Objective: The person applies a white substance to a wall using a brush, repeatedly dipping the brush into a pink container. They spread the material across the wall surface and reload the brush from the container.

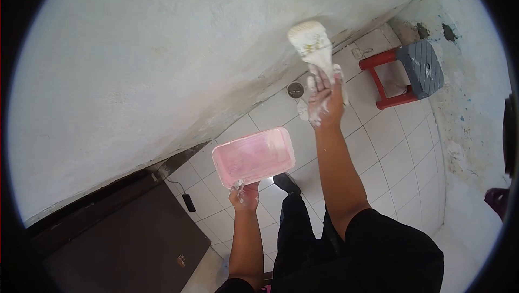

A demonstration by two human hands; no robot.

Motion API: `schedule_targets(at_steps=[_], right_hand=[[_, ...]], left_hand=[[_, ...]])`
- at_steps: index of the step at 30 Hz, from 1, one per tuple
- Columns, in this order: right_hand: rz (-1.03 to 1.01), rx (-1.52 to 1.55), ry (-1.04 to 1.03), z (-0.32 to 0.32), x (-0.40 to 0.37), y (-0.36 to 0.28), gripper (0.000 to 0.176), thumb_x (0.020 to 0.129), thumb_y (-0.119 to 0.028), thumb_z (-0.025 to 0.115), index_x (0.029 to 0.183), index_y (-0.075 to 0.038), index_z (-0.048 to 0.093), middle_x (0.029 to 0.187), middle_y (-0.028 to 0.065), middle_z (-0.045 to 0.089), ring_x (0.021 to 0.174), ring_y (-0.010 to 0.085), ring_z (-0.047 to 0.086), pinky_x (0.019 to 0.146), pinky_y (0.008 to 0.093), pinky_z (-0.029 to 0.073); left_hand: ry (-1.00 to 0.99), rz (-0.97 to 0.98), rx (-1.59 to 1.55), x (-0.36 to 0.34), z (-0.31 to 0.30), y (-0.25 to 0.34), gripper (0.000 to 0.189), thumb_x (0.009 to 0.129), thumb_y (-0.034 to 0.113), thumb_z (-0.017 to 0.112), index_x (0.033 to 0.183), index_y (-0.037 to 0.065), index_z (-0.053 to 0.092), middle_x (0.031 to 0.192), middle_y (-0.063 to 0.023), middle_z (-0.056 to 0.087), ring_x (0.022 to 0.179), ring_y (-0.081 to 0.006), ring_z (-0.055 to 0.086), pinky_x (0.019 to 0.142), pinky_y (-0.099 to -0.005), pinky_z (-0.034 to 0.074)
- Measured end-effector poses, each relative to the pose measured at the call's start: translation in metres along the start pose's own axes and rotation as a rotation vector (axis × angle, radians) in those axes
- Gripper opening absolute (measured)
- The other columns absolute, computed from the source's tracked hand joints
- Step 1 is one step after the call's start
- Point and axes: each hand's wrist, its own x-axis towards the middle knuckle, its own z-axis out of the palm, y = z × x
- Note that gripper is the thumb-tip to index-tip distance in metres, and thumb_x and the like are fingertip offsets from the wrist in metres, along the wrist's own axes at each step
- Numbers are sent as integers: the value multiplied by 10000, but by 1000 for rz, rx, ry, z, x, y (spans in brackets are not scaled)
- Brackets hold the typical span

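Note:
My right hand (326, 101), smeared with white, is closed around the handle of a wide paint brush (311, 40). White coats the brush from bristles to handle, and its head overlaps the lower part of the pale, stained wall (178, 49) in this view. Lower down, my left hand (246, 194) grips the near edge of a pink plastic tub (253, 155), with white marks on the thumb. The tub is tilted so that its inside shows, with whitish residue over the bottom and sides.
A red and grey plastic stool (419, 74) stands at the right by the far wall. Near the wall's foot a round drain (295, 90) sits in the white tiled floor (373, 147). At the lower left are a dark brown panel (124, 233) and a black phone-like object (188, 202) with a cord.

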Motion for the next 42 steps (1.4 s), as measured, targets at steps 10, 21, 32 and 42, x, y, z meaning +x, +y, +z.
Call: schedule_targets(at_steps=[10,21,32,42], right_hand=[[43,-174,58,-33,16,4,314,926,-163,557,1178,-7,452,1068,197,605,933,294,650,768,349,551],[-17,-313,-96,-22,33,6,378,910,-154,587,1209,21,435,1088,178,595,939,283,647,777,362,542],[145,-361,-89,-30,-43,-28,440,927,-350,385,1225,-38,467,1172,244,573,1074,341,585,827,386,510],[-72,-311,-343,-1,-69,-29,424,942,-298,407,1257,-16,437,1217,295,526,1117,374,554,872,405,508]], left_hand=[[3,-16,44,-1,22,-1,749,718,431,630,1352,113,389,1327,-101,485,1196,-297,504,993,-499,420],[7,-15,-10,-7,25,-8,714,739,375,621,1344,78,386,1316,-123,486,1190,-317,505,995,-521,421],[20,19,-47,-14,21,-4,706,736,399,614,1339,98,403,1301,-103,505,1184,-309,511,991,-513,416],[56,39,-82,-28,-17,17,695,751,401,611,1342,103,401,1317,-104,491,1197,-309,501,1002,-516,407]])
